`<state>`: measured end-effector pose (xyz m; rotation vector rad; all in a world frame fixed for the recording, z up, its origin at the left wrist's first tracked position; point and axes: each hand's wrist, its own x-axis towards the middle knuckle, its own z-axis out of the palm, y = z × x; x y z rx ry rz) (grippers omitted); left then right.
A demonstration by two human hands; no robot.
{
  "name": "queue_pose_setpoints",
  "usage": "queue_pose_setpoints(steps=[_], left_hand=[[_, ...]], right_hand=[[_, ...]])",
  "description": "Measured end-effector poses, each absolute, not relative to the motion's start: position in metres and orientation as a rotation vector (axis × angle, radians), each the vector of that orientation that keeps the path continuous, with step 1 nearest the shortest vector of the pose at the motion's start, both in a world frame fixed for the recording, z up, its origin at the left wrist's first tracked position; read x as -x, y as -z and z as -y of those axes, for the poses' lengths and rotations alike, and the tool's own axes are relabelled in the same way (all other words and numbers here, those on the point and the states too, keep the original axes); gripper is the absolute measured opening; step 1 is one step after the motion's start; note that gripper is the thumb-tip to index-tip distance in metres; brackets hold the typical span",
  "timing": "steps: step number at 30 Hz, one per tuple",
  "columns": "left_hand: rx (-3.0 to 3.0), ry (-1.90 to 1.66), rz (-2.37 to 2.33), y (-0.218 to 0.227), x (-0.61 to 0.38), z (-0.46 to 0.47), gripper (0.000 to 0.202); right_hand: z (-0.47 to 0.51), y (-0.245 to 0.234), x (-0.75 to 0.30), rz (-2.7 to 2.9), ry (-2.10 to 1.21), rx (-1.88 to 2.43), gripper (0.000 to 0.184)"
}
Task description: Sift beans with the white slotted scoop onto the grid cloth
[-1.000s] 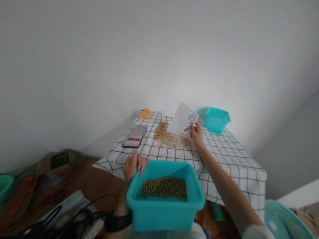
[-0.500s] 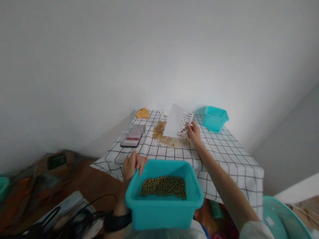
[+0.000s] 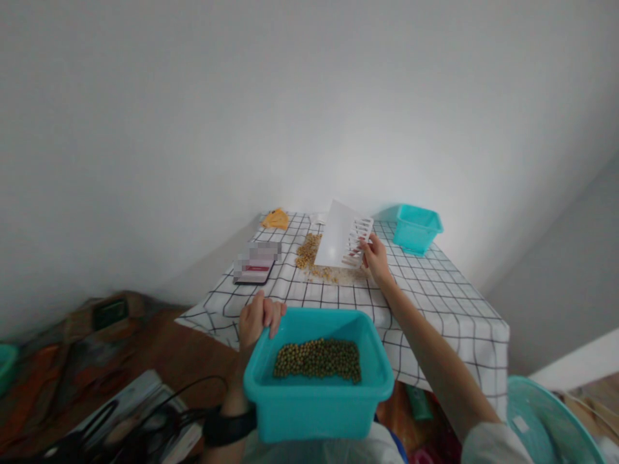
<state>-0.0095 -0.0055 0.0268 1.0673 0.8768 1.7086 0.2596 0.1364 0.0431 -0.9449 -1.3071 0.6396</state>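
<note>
My left hand grips the far left corner of a turquoise plastic tub, its fingers bent over the rim. Small greenish-brown round beans cover the tub's bottom. Out over the table, my right hand is closed on the slotted edge of a white plastic sheet, which it holds tilted. Beside and below the sheet lies a pile of yellowish beans, with finer crumbs strewn in front. The sheet hides part of this spill.
A black-and-white checked cloth covers the table. A second turquoise tub stands at the back right. A phone lies on the left, with an orange cloth behind it. Cables and boxes clutter the floor at left; a large turquoise basin is at right.
The white sheet has tilted slightly in my right hand and now shows a bright reflection. My left hand keeps its grip on the tub.
</note>
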Motion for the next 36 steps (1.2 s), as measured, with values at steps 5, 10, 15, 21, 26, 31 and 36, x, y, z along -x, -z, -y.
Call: queue_pose_setpoints(steps=[5, 10, 15, 21, 26, 31, 36], left_hand=[[-1.059, -1.697, -0.821, -0.023, 0.010, 0.000, 0.059], [-1.056, -1.672, -0.785, -0.026, 0.011, 0.000, 0.060], [-1.047, -1.664, -0.778, -0.025, 0.012, 0.002, 0.059], [-1.019, -1.669, -0.722, -0.023, 0.011, 0.003, 0.058], [-1.012, -1.667, -0.696, -0.023, 0.010, 0.003, 0.059], [-1.023, -1.677, -0.710, -0.023, 0.010, 0.002, 0.059], [-1.070, -1.685, -0.685, -0.018, 0.012, -0.002, 0.056]], right_hand=[[-0.134, -0.043, -0.258, 1.345, -0.685, 0.943, 0.053], [-0.133, -0.045, -0.258, 1.380, -0.716, 0.952, 0.048], [-0.133, -0.045, -0.258, 1.403, -0.736, 0.955, 0.044], [-0.136, -0.039, -0.258, 1.411, -0.778, 0.952, 0.045], [-0.140, -0.037, -0.259, 1.424, -0.805, 0.945, 0.043], [-0.142, -0.034, -0.260, 1.452, -0.829, 0.936, 0.042], [-0.143, -0.029, -0.259, 1.472, -0.850, 0.924, 0.039]])
